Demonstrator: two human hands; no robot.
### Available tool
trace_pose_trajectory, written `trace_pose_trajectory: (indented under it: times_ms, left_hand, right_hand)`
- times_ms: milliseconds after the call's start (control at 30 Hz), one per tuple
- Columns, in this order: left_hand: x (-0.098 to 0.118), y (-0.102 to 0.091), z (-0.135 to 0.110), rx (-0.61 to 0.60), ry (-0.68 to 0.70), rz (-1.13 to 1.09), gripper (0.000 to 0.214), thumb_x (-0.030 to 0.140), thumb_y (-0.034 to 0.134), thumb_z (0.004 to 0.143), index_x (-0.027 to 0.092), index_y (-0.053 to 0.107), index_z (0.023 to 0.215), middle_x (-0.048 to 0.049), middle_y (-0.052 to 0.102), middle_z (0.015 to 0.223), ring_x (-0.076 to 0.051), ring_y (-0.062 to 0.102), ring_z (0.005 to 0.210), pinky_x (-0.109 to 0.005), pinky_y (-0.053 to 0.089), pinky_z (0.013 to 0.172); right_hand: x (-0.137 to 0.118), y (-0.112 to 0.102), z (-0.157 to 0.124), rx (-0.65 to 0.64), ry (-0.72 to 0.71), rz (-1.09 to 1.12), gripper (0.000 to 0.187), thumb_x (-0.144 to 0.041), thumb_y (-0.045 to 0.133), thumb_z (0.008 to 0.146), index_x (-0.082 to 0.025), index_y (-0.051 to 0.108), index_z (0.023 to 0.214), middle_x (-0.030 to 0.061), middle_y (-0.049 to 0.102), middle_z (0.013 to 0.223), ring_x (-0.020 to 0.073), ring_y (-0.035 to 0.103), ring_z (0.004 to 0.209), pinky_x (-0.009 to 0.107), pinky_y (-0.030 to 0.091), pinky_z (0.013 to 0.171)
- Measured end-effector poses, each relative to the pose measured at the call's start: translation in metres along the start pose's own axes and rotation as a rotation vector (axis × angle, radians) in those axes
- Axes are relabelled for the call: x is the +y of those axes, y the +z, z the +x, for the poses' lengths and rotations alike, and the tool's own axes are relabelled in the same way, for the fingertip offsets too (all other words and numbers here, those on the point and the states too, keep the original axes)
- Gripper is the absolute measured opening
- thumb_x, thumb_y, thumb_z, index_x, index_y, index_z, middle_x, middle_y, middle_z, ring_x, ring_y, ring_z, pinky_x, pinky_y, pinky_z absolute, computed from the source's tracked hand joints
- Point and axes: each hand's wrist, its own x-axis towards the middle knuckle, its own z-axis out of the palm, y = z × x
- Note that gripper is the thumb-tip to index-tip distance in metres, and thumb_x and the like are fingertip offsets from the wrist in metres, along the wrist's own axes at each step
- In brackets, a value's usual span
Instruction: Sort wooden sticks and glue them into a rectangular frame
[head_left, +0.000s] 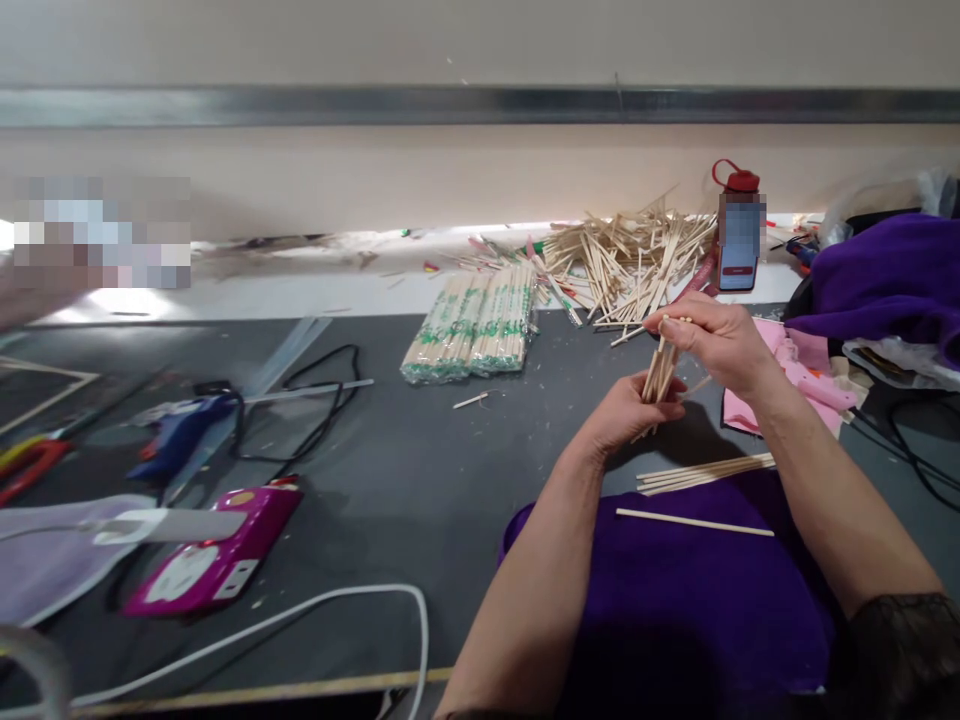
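Observation:
A bundle of wooden chopsticks (660,372) stands tilted between my two hands, over the grey table. Wrapped round its lower part is my left hand (626,410). My right hand (716,340) is closed on the top ends from above, fingers pinched together. Just below them, several loose chopsticks (701,474) lie side by side at the edge of a purple cloth (697,590). One single chopstick (694,522) rests on that cloth. Further back sits a pack of wrapped chopsticks (472,325) with green print.
Behind the hands is a heap of loose sticks (630,255) beside a red-capped bottle (741,180) and a phone (739,250). A pink glue gun (810,380) lies right. At left are a magenta power strip (214,550), a blue glue gun (184,435), cables and another person's blurred hand.

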Motion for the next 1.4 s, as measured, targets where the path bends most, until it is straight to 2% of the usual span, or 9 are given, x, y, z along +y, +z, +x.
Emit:
trace_pose_trajectory:
  times_ms: [200, 400, 500, 600, 733, 1000, 1100, 1267, 1400]
  left_hand:
    - [0.002, 0.000, -0.002, -0.022, -0.035, 0.009, 0.031, 0.020, 0.074, 0.057, 0.010, 0.069, 0.086, -0.0026, 0.064, 0.069, -0.013, 0.056, 0.063, -0.027, 0.040, 0.064]
    - [0.000, 0.001, -0.001, -0.078, 0.013, -0.043, 0.030, 0.019, 0.072, 0.060, 0.010, 0.070, 0.088, -0.0018, 0.065, 0.067, -0.012, 0.057, 0.065, -0.027, 0.041, 0.069]
    - [-0.003, -0.001, 0.001, -0.107, 0.023, -0.097, 0.036, 0.024, 0.072, 0.063, 0.010, 0.068, 0.096, -0.0014, 0.064, 0.066, -0.011, 0.057, 0.063, -0.027, 0.043, 0.069]
    - [-0.005, -0.004, 0.002, -0.098, -0.011, -0.125, 0.040, 0.026, 0.073, 0.065, 0.011, 0.066, 0.102, -0.0015, 0.063, 0.070, -0.009, 0.056, 0.058, -0.025, 0.043, 0.061]
    - [-0.005, -0.007, 0.002, -0.024, 0.005, -0.109, 0.036, 0.025, 0.072, 0.066, 0.011, 0.067, 0.099, -0.0004, 0.061, 0.068, -0.005, 0.050, 0.049, -0.019, 0.036, 0.049]
    - [-0.007, -0.018, 0.007, 0.203, 0.034, -0.208, 0.033, 0.023, 0.071, 0.064, 0.011, 0.065, 0.093, 0.0008, 0.061, 0.064, -0.006, 0.052, 0.047, -0.018, 0.039, 0.047]
    - [-0.004, -0.020, 0.006, 0.198, 0.038, -0.284, 0.037, 0.026, 0.073, 0.063, 0.011, 0.063, 0.095, -0.0011, 0.064, 0.068, -0.010, 0.059, 0.053, -0.022, 0.047, 0.054]
    - [0.000, -0.019, 0.004, 0.208, 0.118, -0.352, 0.043, 0.027, 0.076, 0.062, 0.015, 0.062, 0.100, 0.0008, 0.065, 0.074, -0.011, 0.063, 0.063, -0.025, 0.050, 0.066]
    - [-0.001, -0.017, 0.006, 0.222, 0.203, -0.324, 0.039, 0.023, 0.074, 0.063, 0.017, 0.063, 0.100, 0.0043, 0.061, 0.074, -0.007, 0.059, 0.064, -0.024, 0.047, 0.072]
  right_hand:
    - [0.000, 0.002, 0.000, -0.010, 0.026, 0.053, 0.027, -0.045, 0.061, 0.082, -0.022, 0.074, 0.083, 0.0036, 0.065, 0.082, 0.0162, 0.058, 0.079, 0.029, 0.046, 0.068]
    - [-0.002, -0.011, -0.001, 0.200, 0.048, 0.140, 0.031, -0.050, 0.062, 0.081, -0.022, 0.073, 0.089, -0.0011, 0.058, 0.066, 0.0076, 0.046, 0.050, 0.022, 0.035, 0.045]
    - [-0.004, -0.018, -0.001, 0.288, 0.016, 0.176, 0.028, -0.049, 0.063, 0.081, -0.023, 0.072, 0.087, -0.0029, 0.053, 0.059, 0.0066, 0.042, 0.044, 0.022, 0.032, 0.041]
    - [-0.002, -0.025, 0.001, 0.381, 0.007, 0.184, 0.026, -0.048, 0.062, 0.082, -0.024, 0.070, 0.086, -0.0038, 0.050, 0.055, 0.0071, 0.041, 0.042, 0.022, 0.030, 0.038]
    - [0.003, -0.035, 0.003, 0.503, 0.011, 0.226, 0.023, -0.046, 0.060, 0.084, -0.024, 0.068, 0.085, -0.0045, 0.046, 0.052, 0.0078, 0.041, 0.041, 0.022, 0.030, 0.036]
    - [0.013, -0.051, 0.006, 0.650, 0.056, 0.434, 0.021, -0.040, 0.056, 0.085, -0.021, 0.063, 0.078, -0.0048, 0.045, 0.055, 0.0056, 0.038, 0.041, 0.020, 0.029, 0.036]
    - [0.012, -0.052, 0.004, 0.589, 0.067, 0.422, 0.021, -0.040, 0.059, 0.083, -0.020, 0.063, 0.076, -0.0053, 0.044, 0.054, 0.0055, 0.038, 0.041, 0.019, 0.028, 0.036]
    - [0.013, -0.038, -0.002, 0.301, 0.174, 0.228, 0.028, -0.046, 0.061, 0.082, -0.019, 0.063, 0.076, -0.0044, 0.047, 0.051, 0.0071, 0.041, 0.042, 0.020, 0.032, 0.038]
    - [0.017, -0.025, -0.007, 0.109, 0.181, 0.037, 0.028, -0.043, 0.056, 0.084, -0.017, 0.064, 0.080, -0.0017, 0.054, 0.060, 0.0083, 0.047, 0.049, 0.021, 0.036, 0.046]
